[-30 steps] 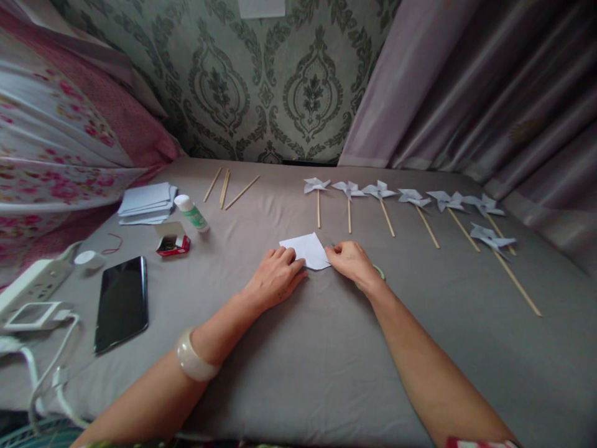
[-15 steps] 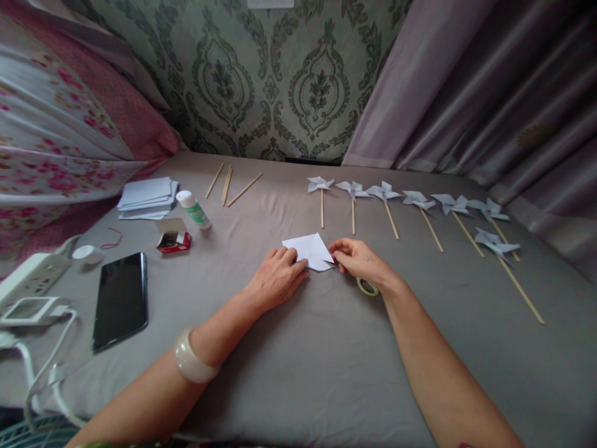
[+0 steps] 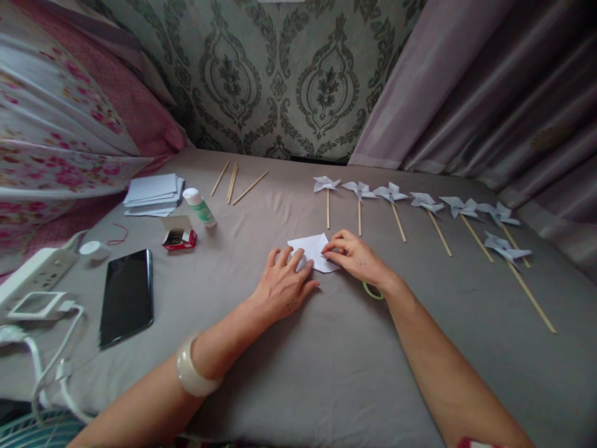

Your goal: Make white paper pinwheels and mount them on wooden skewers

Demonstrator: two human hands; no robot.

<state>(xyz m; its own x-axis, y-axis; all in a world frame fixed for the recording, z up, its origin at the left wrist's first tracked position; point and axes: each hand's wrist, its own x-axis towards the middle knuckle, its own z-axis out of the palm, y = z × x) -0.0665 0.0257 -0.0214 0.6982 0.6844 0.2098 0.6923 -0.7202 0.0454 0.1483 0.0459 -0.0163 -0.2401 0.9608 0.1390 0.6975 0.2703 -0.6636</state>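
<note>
Currently, left hand (image 3: 283, 283) is resting spread on paper (image 3: 305, 245), right hand (image 3: 357, 256) seemingly pinching it; hard tugging risking tears.

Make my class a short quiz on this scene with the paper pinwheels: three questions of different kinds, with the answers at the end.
1. Count: how many paper pinwheels lie on the grey cloth?

2. True or false: the left hand and the right hand are both at the white paper.

3. Multiple choice: which of these is nearest the open red box?
A) a pinwheel
B) the green-and-white tube
C) the bangle

Key: 1. Seven. 2. True. 3. B.
</note>
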